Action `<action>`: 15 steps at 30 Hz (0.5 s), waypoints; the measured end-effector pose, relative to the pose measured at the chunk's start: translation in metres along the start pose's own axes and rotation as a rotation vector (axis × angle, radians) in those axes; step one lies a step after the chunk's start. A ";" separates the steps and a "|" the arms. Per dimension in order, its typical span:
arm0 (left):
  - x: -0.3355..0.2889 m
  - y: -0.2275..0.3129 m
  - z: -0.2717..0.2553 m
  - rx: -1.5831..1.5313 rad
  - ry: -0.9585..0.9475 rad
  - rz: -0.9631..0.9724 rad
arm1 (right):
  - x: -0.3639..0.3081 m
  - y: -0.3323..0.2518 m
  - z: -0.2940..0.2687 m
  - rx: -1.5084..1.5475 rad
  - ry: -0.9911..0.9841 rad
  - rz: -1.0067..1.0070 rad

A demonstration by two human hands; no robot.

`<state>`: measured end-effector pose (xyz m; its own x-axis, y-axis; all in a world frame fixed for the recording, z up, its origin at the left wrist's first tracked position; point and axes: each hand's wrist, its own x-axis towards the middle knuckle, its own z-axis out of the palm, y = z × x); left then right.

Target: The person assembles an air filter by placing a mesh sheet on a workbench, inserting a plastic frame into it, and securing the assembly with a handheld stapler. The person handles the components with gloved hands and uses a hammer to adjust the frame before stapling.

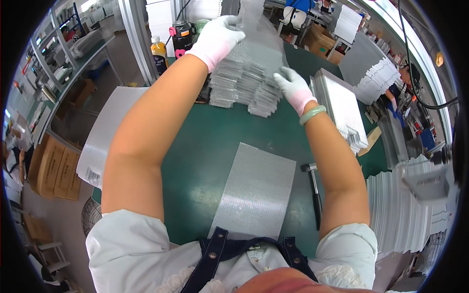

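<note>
My left hand, in a white glove with a pink cuff, reaches to the left side of the stacked silver mesh sheets at the far side of the table. Its fingers and thumb are apart. Opposite it, my right hand, gloved alike, is at the stack's right side, thumb and fingers spread. Between the hands is a blurred grey sheet on top; whether the fingertips touch it I cannot tell. One single mesh sheet lies flat on the green table close to my body.
A hammer lies right of the single sheet, under my right forearm. More mesh panels are piled at the right. A dark flask and an orange bottle stand far left. Flat sheets overhang the left edge; thin panels stand right.
</note>
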<state>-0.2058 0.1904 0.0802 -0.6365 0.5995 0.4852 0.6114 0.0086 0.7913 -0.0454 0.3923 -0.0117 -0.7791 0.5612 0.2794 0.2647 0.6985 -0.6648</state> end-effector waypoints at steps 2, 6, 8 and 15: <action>-0.001 0.002 -0.008 -0.376 0.069 0.011 | -0.006 -0.008 -0.006 0.158 0.239 -0.080; -0.010 -0.004 -0.031 -0.695 0.065 0.063 | -0.032 -0.055 -0.040 0.541 0.296 -0.006; -0.016 -0.015 -0.030 -0.806 0.013 0.151 | -0.023 -0.041 -0.049 0.917 0.166 -0.107; -0.127 0.040 -0.041 -1.157 -0.246 -0.123 | -0.129 -0.109 -0.069 1.382 0.039 -0.243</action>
<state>-0.1204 0.0817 0.0656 -0.4769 0.7836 0.3981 -0.3155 -0.5754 0.7545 0.0653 0.2743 0.0722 -0.7019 0.5186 0.4883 -0.6560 -0.2036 -0.7267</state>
